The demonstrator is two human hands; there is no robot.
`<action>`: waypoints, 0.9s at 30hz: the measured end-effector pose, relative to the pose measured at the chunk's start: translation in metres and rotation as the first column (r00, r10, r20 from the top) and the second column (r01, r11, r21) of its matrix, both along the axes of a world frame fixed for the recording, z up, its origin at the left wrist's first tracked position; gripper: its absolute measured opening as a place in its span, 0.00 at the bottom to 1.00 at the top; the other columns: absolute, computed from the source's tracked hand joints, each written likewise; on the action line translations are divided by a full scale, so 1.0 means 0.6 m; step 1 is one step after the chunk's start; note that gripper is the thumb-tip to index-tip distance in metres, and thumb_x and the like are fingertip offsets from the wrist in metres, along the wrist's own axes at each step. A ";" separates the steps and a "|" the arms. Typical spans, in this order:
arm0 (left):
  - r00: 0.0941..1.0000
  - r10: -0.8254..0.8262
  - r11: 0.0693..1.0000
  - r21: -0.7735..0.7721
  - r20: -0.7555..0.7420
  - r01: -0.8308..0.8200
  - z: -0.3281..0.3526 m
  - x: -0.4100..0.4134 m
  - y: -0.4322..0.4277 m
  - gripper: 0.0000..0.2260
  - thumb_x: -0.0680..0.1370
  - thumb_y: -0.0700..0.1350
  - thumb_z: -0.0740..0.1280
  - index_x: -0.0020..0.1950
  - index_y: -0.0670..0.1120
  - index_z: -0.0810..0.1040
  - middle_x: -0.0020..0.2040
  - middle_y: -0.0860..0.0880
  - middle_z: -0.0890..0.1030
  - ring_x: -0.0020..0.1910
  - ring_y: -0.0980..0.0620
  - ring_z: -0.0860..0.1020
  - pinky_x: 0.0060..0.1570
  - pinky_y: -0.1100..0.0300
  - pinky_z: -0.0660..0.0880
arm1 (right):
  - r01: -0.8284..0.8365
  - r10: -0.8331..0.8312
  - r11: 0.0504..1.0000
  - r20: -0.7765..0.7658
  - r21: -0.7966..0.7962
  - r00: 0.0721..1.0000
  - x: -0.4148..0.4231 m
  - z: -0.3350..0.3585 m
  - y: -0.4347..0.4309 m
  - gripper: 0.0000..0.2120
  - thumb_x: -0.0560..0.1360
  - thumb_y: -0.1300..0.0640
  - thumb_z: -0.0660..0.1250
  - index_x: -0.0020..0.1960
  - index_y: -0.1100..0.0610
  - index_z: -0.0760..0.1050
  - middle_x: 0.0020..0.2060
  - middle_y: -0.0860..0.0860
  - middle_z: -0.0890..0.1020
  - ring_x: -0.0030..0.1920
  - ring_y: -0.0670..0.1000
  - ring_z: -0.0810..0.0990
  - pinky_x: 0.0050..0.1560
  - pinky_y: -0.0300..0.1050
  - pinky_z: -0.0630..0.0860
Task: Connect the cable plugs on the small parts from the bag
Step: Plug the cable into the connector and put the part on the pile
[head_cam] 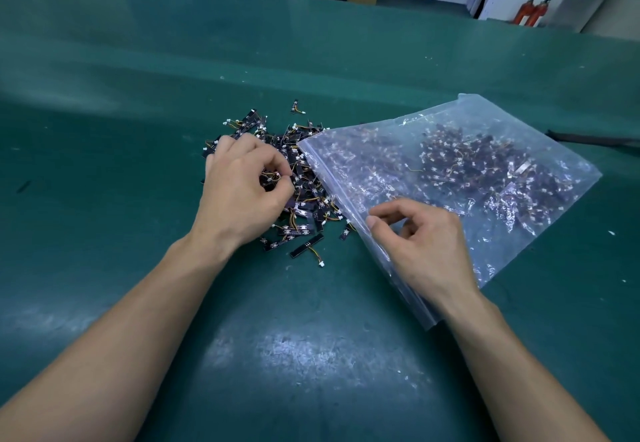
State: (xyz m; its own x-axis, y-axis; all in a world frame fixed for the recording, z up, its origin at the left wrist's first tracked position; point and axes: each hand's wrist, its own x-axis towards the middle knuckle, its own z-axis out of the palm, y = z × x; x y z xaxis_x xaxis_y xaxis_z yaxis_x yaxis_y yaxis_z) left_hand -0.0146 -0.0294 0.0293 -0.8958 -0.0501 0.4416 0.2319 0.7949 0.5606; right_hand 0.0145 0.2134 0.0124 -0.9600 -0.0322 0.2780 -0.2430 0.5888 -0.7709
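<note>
Small parts (304,214), dark strips with yellow wires and white plugs, lie heaped near the middle of the green bench (104,199). The left grip (242,195) sits over the heap's left side, fingertips closed, pinching one part's wires. A clear zip bag (485,171) holding more parts lies flat against the heap's right side. The right grip (426,244) rests on the bag's near edge with its fingers loosely curled. Whether it pinches the film cannot be told.
</note>
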 end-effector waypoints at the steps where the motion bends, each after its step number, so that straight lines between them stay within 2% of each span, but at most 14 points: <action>1: 1.000 -0.010 1.000 0.019 -0.009 0.011 -0.001 0.000 0.001 0.02 0.74 0.46 0.68 0.42 0.54 0.78 0.47 0.55 0.74 0.51 0.52 0.66 0.56 0.53 0.64 | 0.002 -0.002 1.000 0.002 0.000 1.000 0.000 0.000 0.000 0.04 0.73 0.51 0.74 0.42 0.42 0.83 0.33 0.33 0.81 0.27 0.40 0.75 0.31 0.27 0.67; 5: 0.996 -0.042 0.998 0.039 -0.081 0.045 -0.003 0.000 0.001 0.03 0.80 0.43 0.68 0.48 0.52 0.77 0.50 0.55 0.75 0.53 0.50 0.70 0.58 0.49 0.67 | 0.003 -0.003 1.000 0.004 -0.013 1.000 0.003 0.004 -0.002 0.05 0.74 0.54 0.75 0.43 0.44 0.84 0.33 0.33 0.80 0.27 0.40 0.73 0.32 0.27 0.67; 10: 0.968 -0.128 0.991 0.018 -0.213 0.135 -0.006 0.005 0.007 0.01 0.81 0.43 0.66 0.50 0.47 0.78 0.47 0.58 0.76 0.47 0.52 0.71 0.52 0.45 0.72 | -0.032 0.034 0.993 0.019 -0.115 0.999 0.004 0.009 -0.006 0.05 0.76 0.55 0.74 0.42 0.46 0.84 0.30 0.35 0.80 0.26 0.41 0.69 0.30 0.28 0.64; 13: 0.913 -0.279 0.960 -0.101 -0.298 0.261 -0.005 0.013 0.026 0.04 0.81 0.46 0.66 0.49 0.47 0.79 0.46 0.54 0.79 0.45 0.49 0.73 0.47 0.44 0.71 | -0.105 0.123 0.966 0.062 -0.238 0.991 0.005 0.013 -0.011 0.06 0.77 0.50 0.73 0.41 0.46 0.84 0.34 0.41 0.85 0.27 0.40 0.70 0.31 0.30 0.66; 16: 0.834 -0.445 0.894 -0.222 -0.327 0.390 -0.007 0.023 0.048 0.05 0.83 0.48 0.66 0.50 0.48 0.79 0.48 0.53 0.80 0.46 0.46 0.76 0.45 0.45 0.71 | -0.198 0.236 0.910 0.064 -0.365 0.970 0.008 0.018 -0.018 0.08 0.76 0.47 0.71 0.40 0.47 0.84 0.30 0.41 0.82 0.24 0.39 0.71 0.29 0.26 0.64; 18: 0.806 -0.496 0.867 -0.238 -0.323 0.438 -0.010 0.028 0.057 0.05 0.83 0.48 0.66 0.50 0.49 0.79 0.49 0.53 0.80 0.47 0.47 0.76 0.45 0.46 0.71 | -0.232 0.282 0.885 0.068 -0.403 0.957 0.008 0.019 -0.021 0.08 0.74 0.44 0.71 0.40 0.47 0.84 0.32 0.45 0.83 0.25 0.40 0.71 0.29 0.29 0.65; 20: 0.797 -0.516 0.856 -0.224 -0.315 0.466 -0.011 0.029 0.058 0.06 0.82 0.47 0.67 0.49 0.46 0.82 0.48 0.54 0.81 0.47 0.46 0.76 0.45 0.45 0.73 | -0.237 0.289 0.880 0.069 -0.411 0.955 0.008 0.019 -0.021 0.07 0.75 0.48 0.72 0.42 0.48 0.85 0.34 0.51 0.84 0.26 0.41 0.70 0.29 0.33 0.66; 22: 0.794 -0.519 0.855 -0.215 -0.316 0.472 -0.012 0.027 0.057 0.05 0.80 0.46 0.70 0.48 0.46 0.84 0.48 0.54 0.82 0.47 0.46 0.77 0.46 0.45 0.73 | -0.223 0.280 0.876 0.073 -0.428 0.957 0.008 0.020 -0.021 0.05 0.76 0.53 0.73 0.42 0.51 0.86 0.36 0.53 0.85 0.30 0.45 0.75 0.30 0.41 0.71; 23: 0.797 -0.516 0.857 -0.208 -0.316 0.472 -0.013 0.027 0.055 0.04 0.80 0.46 0.72 0.48 0.46 0.84 0.48 0.53 0.82 0.47 0.46 0.77 0.47 0.45 0.74 | -0.214 0.274 0.875 0.079 -0.433 0.959 0.008 0.020 -0.020 0.05 0.76 0.55 0.74 0.42 0.50 0.86 0.36 0.52 0.86 0.34 0.48 0.78 0.35 0.46 0.76; 25: 0.812 -0.491 0.871 -0.172 -0.315 0.460 -0.014 0.027 0.054 0.06 0.78 0.46 0.74 0.51 0.46 0.84 0.50 0.52 0.82 0.49 0.45 0.78 0.50 0.45 0.74 | -0.201 0.266 0.876 0.090 -0.437 0.960 0.008 0.022 -0.020 0.06 0.75 0.57 0.74 0.41 0.48 0.86 0.36 0.50 0.86 0.38 0.47 0.81 0.43 0.42 0.78; 27: 0.827 -0.447 0.894 -0.126 -0.342 0.430 -0.013 0.028 0.053 0.12 0.77 0.47 0.75 0.56 0.43 0.83 0.54 0.48 0.82 0.53 0.44 0.77 0.55 0.46 0.74 | -0.181 0.244 0.881 0.091 -0.438 0.966 0.006 0.023 -0.021 0.08 0.76 0.60 0.73 0.41 0.49 0.84 0.32 0.47 0.85 0.34 0.42 0.80 0.41 0.34 0.77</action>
